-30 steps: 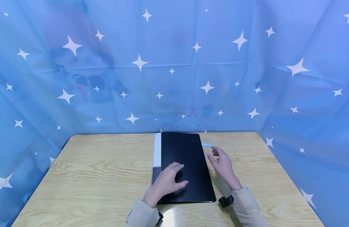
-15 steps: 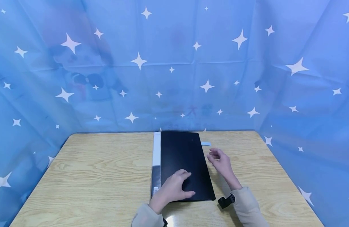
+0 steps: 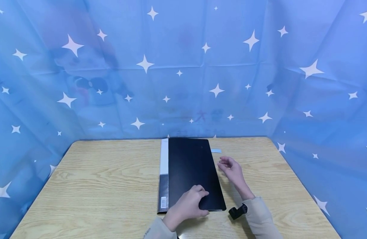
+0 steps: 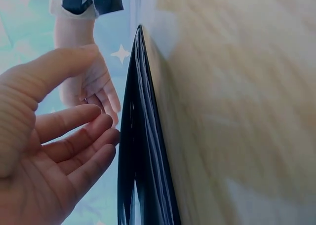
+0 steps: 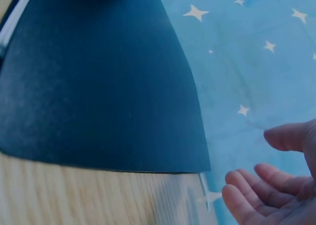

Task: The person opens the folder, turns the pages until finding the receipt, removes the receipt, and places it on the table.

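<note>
- Head view: farthest off, looking forward and down across the pale wood-grain table [image 3: 111, 181], the blue star-printed cloth backdrop [image 3: 183, 83] toward 12 o'clock.
- Left wrist view: close, low, turned sideways along the edge of the flat black rectangular folder [image 3: 189, 166]; bare left hand [image 3: 188, 203] at 8 o'clock.
- Right wrist view: close above the cover, bare right hand [image 3: 234, 174] at 4 o'clock.
- All three share folder, table and backdrop.
</note>
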